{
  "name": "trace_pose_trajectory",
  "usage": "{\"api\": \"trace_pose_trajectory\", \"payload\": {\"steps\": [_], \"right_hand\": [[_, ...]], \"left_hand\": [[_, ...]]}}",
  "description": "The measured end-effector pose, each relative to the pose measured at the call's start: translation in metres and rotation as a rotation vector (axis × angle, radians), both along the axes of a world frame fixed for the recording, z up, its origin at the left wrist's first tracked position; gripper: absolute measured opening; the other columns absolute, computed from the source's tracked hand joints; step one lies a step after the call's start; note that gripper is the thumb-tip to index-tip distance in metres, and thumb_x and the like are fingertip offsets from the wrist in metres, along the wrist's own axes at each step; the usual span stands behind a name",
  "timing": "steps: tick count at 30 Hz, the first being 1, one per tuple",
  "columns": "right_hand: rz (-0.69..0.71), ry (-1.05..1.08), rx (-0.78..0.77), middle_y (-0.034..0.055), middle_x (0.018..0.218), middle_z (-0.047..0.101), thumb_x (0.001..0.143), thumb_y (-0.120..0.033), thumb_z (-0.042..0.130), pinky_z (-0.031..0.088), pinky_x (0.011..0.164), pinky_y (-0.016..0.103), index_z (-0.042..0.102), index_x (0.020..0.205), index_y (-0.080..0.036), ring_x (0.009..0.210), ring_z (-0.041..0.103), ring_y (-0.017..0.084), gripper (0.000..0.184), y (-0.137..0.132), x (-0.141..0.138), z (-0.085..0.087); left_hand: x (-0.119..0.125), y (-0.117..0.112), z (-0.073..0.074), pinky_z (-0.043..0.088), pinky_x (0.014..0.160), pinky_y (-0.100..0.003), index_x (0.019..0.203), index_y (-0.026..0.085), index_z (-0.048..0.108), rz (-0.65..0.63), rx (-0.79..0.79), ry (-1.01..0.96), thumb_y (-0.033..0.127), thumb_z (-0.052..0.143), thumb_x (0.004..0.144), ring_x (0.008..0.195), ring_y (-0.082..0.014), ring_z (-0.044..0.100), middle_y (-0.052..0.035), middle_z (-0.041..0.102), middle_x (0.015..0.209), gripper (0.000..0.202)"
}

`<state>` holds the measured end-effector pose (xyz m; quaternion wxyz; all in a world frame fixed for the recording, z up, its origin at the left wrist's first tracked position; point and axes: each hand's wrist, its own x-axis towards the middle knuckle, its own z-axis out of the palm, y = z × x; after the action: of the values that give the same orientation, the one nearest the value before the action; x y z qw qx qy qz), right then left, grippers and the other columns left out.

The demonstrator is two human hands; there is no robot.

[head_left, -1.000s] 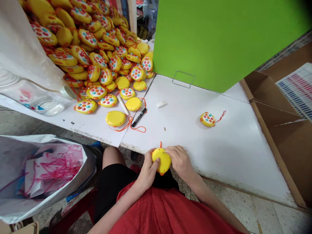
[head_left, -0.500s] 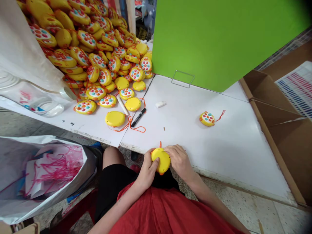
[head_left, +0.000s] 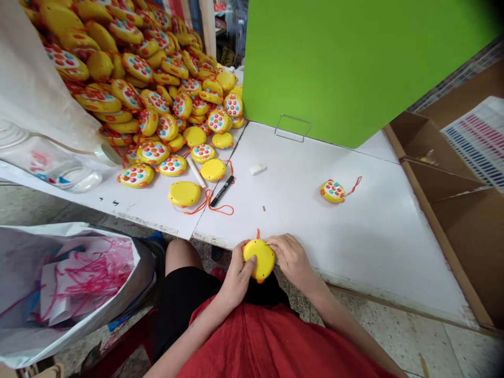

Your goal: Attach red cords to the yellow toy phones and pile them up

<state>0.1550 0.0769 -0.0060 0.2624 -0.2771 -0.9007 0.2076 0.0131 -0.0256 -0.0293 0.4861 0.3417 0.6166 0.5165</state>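
A round yellow toy (head_left: 260,265) with a plain back, small screw holes and an orange cord loop is held at the table's front edge, back side up. My left hand (head_left: 239,273) is closed around its left side, thumb pressed on the back. At the toy's upper right rim, my right hand (head_left: 289,257) has its fingers bent and pinched together against the edge; its fingertips are partly hidden. Beyond them on the white table (head_left: 291,220) lie a small white block (head_left: 258,169) and a tiny brown bit (head_left: 263,208).
Yellow toys with coloured buttons form a large pile (head_left: 157,100) at the back left. A black marker (head_left: 221,191) lies near a white stick (head_left: 196,172). One toy (head_left: 333,191) sits to the right. A green panel (head_left: 334,68), cardboard box (head_left: 464,231) and white bag (head_left: 145,268) surround the table.
The view has shifted slightly. Both hands stay on the yellow toy in nearly the same place. A small blurred yellowish thing now shows in the cardboard box at the right.
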Motion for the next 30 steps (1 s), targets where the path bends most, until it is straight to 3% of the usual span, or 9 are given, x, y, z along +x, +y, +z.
{"api": "trace_pose_trajectory", "payload": {"steps": [6, 13, 18, 23, 27, 30], "right_hand": [[-0.112, -0.023, -0.001, 0.0050, 0.082, 0.068, 0.095, -0.016, 0.042, 0.048, 0.073, 0.034, 0.062, 0.095, -0.019, 0.078, 0.059, 0.020, 0.021, -0.0039, -0.0054, -0.0022], [-0.015, -0.023, 0.016, 0.0051, 0.086, 0.068, 0.094, -0.013, 0.041, 0.047, 0.076, 0.035, 0.062, 0.098, -0.020, 0.082, 0.059, 0.020, 0.022, -0.0021, -0.0013, -0.0011], [-0.112, -0.011, 0.016, 0.0047, 0.079, 0.067, 0.094, -0.015, 0.042, 0.048, 0.071, 0.033, 0.062, 0.093, -0.019, 0.075, 0.059, 0.020, 0.021, -0.0032, -0.0044, -0.0001], [-0.053, -0.018, 0.030, 0.0044, 0.082, 0.068, 0.093, -0.013, 0.042, 0.049, 0.072, 0.033, 0.062, 0.096, -0.020, 0.078, 0.060, 0.019, 0.022, -0.0041, -0.0034, 0.0006], [-0.136, 0.003, -0.014, 0.0042, 0.079, 0.067, 0.094, -0.014, 0.042, 0.048, 0.071, 0.033, 0.062, 0.092, -0.021, 0.075, 0.059, 0.020, 0.021, -0.0060, -0.0044, -0.0006], [-0.119, -0.005, 0.006, 0.0049, 0.081, 0.067, 0.093, -0.013, 0.041, 0.048, 0.071, 0.033, 0.062, 0.093, -0.020, 0.076, 0.058, 0.020, 0.022, -0.0079, -0.0052, -0.0012]], "left_hand": [[-0.0001, -0.0004, -0.0001, 0.034, 0.101, -0.037, 0.124, 0.018, 0.041, 0.010, -0.005, -0.007, 0.041, 0.048, 0.087, 0.113, -0.0220, 0.047, -0.0098, 0.051, 0.121, 0.043], [0.0003, -0.0001, -0.0018, 0.033, 0.102, -0.039, 0.125, 0.017, 0.040, 0.000, 0.007, -0.001, 0.039, 0.046, 0.088, 0.114, -0.0224, 0.046, -0.0112, 0.050, 0.122, 0.043], [0.0002, -0.0005, -0.0019, 0.034, 0.102, -0.038, 0.125, 0.018, 0.040, 0.010, 0.004, 0.003, 0.039, 0.047, 0.088, 0.114, -0.0223, 0.046, -0.0107, 0.050, 0.122, 0.043], [-0.0004, -0.0007, -0.0018, 0.035, 0.101, -0.038, 0.124, 0.018, 0.041, 0.006, 0.006, 0.007, 0.039, 0.047, 0.088, 0.113, -0.0221, 0.047, -0.0103, 0.051, 0.121, 0.042], [0.0000, -0.0007, -0.0024, 0.034, 0.102, -0.038, 0.124, 0.019, 0.041, 0.013, 0.006, 0.022, 0.038, 0.047, 0.088, 0.113, -0.0219, 0.047, -0.0100, 0.051, 0.121, 0.041], [0.0003, -0.0006, -0.0026, 0.034, 0.101, -0.037, 0.125, 0.018, 0.040, 0.004, -0.002, 0.019, 0.038, 0.046, 0.088, 0.114, -0.0220, 0.046, -0.0107, 0.050, 0.121, 0.043]]}}
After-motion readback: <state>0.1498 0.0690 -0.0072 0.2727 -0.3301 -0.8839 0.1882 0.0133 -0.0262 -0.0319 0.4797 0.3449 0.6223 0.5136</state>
